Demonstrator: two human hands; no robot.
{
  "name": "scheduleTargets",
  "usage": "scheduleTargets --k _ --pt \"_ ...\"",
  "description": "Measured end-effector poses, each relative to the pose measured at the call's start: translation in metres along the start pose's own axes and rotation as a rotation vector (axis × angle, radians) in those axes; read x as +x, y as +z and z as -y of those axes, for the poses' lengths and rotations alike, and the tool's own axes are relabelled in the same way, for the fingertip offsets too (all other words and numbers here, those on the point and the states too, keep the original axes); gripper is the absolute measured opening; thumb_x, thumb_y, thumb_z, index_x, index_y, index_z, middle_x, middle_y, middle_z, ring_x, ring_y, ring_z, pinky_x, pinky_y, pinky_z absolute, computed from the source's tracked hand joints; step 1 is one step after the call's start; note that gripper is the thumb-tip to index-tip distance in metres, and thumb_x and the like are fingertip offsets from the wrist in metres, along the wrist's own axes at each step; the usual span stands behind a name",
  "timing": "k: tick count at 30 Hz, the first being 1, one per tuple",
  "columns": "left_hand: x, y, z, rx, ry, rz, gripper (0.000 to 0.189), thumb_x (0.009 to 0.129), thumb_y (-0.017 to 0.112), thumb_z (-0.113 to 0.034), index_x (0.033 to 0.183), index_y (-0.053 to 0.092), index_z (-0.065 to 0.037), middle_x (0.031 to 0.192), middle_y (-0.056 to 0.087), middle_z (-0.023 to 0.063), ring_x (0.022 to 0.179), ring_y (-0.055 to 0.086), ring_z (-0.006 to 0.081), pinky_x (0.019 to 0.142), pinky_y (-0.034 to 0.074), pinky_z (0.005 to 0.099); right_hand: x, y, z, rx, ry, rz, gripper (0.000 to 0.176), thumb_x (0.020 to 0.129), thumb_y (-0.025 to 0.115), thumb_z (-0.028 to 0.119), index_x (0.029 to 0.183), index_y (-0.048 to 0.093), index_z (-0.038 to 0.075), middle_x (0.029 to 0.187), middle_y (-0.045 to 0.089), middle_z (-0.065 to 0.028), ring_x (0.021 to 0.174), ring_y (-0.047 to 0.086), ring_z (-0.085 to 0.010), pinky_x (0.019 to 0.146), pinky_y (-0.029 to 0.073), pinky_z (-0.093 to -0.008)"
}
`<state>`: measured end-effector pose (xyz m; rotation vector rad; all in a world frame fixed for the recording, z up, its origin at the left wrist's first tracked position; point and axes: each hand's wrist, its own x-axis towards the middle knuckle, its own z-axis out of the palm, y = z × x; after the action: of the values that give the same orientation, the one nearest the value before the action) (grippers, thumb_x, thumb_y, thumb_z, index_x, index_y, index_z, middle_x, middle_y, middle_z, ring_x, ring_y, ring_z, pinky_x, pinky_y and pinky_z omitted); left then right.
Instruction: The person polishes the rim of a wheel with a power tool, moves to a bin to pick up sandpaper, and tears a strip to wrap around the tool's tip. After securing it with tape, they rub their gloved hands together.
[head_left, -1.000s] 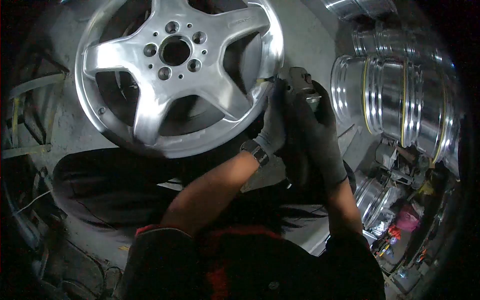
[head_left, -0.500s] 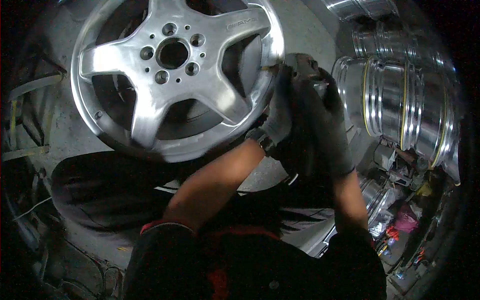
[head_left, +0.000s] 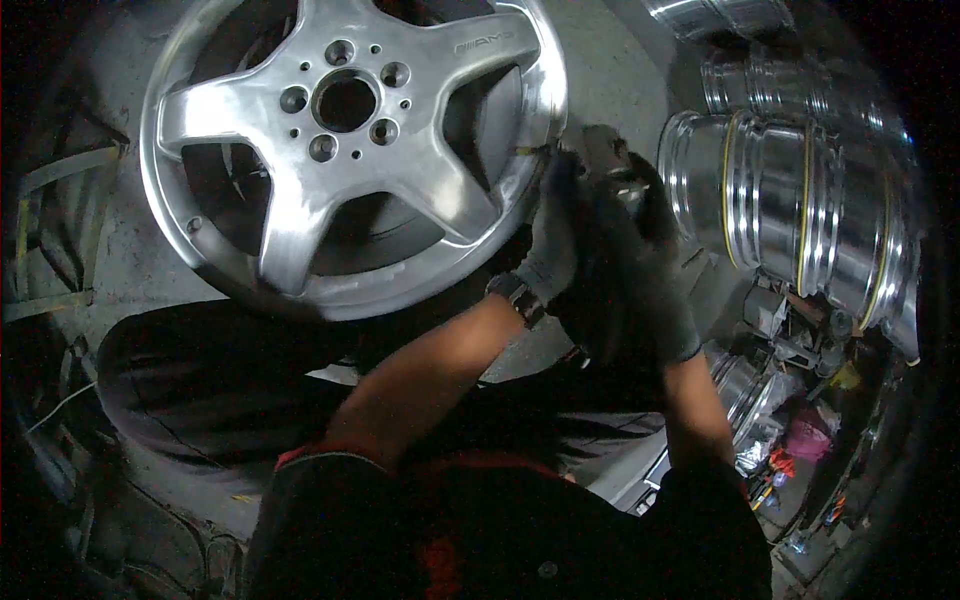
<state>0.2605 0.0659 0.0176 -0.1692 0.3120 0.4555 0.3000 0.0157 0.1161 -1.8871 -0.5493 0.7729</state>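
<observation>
A silver five-spoke alloy wheel [head_left: 210, 110] lies face up before my crossed legs, with AMG lettering on one spoke. Both my gloved hands are closed around a dark angle grinder with a grey metal head [head_left: 603, 150], just right of the wheel. My left hand [head_left: 555, 235] grips on the side nearest the rim, a watch on its wrist. My right hand [head_left: 645, 270] wraps the tool from the other side. The grinder's body is mostly hidden in the gloves and shadow. Its working end points left at the wheel's right rim; whether it touches cannot be made out.
Several polished wheel barrels [head_left: 770, 190] stand in a row on the right. Below them are metal parts [head_left: 765, 310], a pink bag [head_left: 808, 435] and small clutter. A metal frame [head_left: 70, 165] stands at the left. Cables [head_left: 185, 520] run across the floor at the lower left.
My hands and the grinder have moved slightly down along the wheel's right rim, nearer my body. The wheel stays in nearly the same place.
</observation>
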Motion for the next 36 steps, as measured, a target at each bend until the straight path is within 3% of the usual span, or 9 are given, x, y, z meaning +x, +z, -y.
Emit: scheduleTargets --k 5,7,9,13,15,22,25,27,36 --pt "-0.024 0.001 0.007 -0.008 0.020 -0.113 0.046 0.107 0.048 -0.050 0.128 0.061 -0.011 0.113 0.067 0.0048 0.104 0.062 0.0153 0.095 0.050 0.0318 -0.012 -0.006 -0.007 -0.160 -0.040 0.009 0.059 0.097 0.069 0.007 0.147 0.038 0.001 0.125 0.063 -0.0119 0.112 0.063 -0.0195 0.100 0.051 -0.0349" --pt "-0.020 -0.001 0.008 -0.058 0.028 -0.149 0.046 0.107 0.048 -0.049 0.128 0.062 -0.011 0.113 0.067 0.0049 0.104 0.062 0.0151 0.095 0.050 0.0319 -0.012 -0.005 -0.001 -0.032 0.080 -0.004 0.060 0.097 0.069 0.008 0.148 0.037 0.002 0.122 0.064 -0.0114 0.111 0.063 -0.0185 0.097 0.053 -0.0342" --pt "-0.007 -0.003 0.003 -0.002 -0.004 0.041 0.047 0.107 0.048 -0.049 0.127 0.062 -0.010 0.114 0.067 0.0056 0.106 0.063 0.0163 0.097 0.050 0.0330 -0.003 -0.008 -0.003 0.020 0.076 -0.026 0.057 0.098 0.068 0.009 0.147 0.040 0.002 0.121 0.065 -0.0108 0.110 0.063 -0.0181 0.095 0.053 -0.0334" --pt "0.023 0.023 -0.012 0.025 0.028 0.120 0.047 0.107 0.047 -0.049 0.127 0.062 -0.009 0.114 0.067 0.0055 0.107 0.063 0.0173 0.098 0.049 0.0328 0.027 -0.011 0.004 0.157 0.039 -0.003 0.046 0.099 0.068 0.012 0.140 0.050 0.003 0.118 0.067 -0.0090 0.109 0.064 -0.0174 0.092 0.054 -0.0316" --pt "0.037 0.029 -0.020 0.373 0.210 0.028 0.051 0.105 0.047 -0.053 0.124 0.062 -0.008 0.115 0.067 0.0073 0.106 0.062 0.0184 0.097 0.048 0.0321 0.049 -0.019 0.000 0.073 -0.033 -0.004 0.042 0.099 0.068 0.013 0.137 0.053 0.004 0.119 0.068 -0.0087 0.108 0.065 -0.0174 0.093 0.054 -0.0316" --pt "0.059 0.035 -0.034 0.212 0.064 0.176 0.051 0.105 0.048 -0.053 0.124 0.061 -0.008 0.116 0.067 0.0075 0.106 0.062 0.0179 0.098 0.048 0.0325 0.062 -0.007 0.019 -0.090 -0.195 -0.033 0.042 0.102 0.066 0.019 0.138 0.055 0.002 0.125 0.065 -0.0090 0.118 0.058 -0.0175 0.105 0.045 -0.0326" --pt "0.043 0.035 -0.028 0.186 0.041 0.171 0.051 0.105 0.048 -0.053 0.125 0.061 -0.008 0.116 0.067 0.0076 0.106 0.062 0.0178 0.098 0.048 0.0327 0.053 -0.013 0.002 -0.134 -0.192 -0.037 0.044 0.101 0.067 0.019 0.139 0.054 0.002 0.125 0.065 -0.0085 0.116 0.059 -0.0165 0.103 0.046 -0.0321" --pt "0.031 0.037 -0.025 0.199 0.101 -0.001 0.048 0.107 0.045 -0.050 0.128 0.060 -0.009 0.120 0.066 0.0047 0.110 0.062 0.0171 0.099 0.049 0.0318 0.048 -0.012 0.003 -0.121 -0.174 -0.024 0.041 0.100 0.068 0.016 0.137 0.055 0.003 0.124 0.066 -0.0093 0.113 0.062 -0.0173 0.099 0.050 -0.0327" --pt "0.053 0.029 -0.030 0.123 0.068 0.151 0.057 0.102 0.051 -0.056 0.131 0.059 -0.008 0.118 0.067 0.0107 0.110 0.063 0.0232 0.101 0.049 0.0352 0.060 -0.008 0.005 -0.100 -0.255 0.012 0.041 0.100 0.068 0.014 0.137 0.054 0.002 0.123 0.066 -0.0092 0.112 0.062 -0.0169 0.097 0.051 -0.0316"
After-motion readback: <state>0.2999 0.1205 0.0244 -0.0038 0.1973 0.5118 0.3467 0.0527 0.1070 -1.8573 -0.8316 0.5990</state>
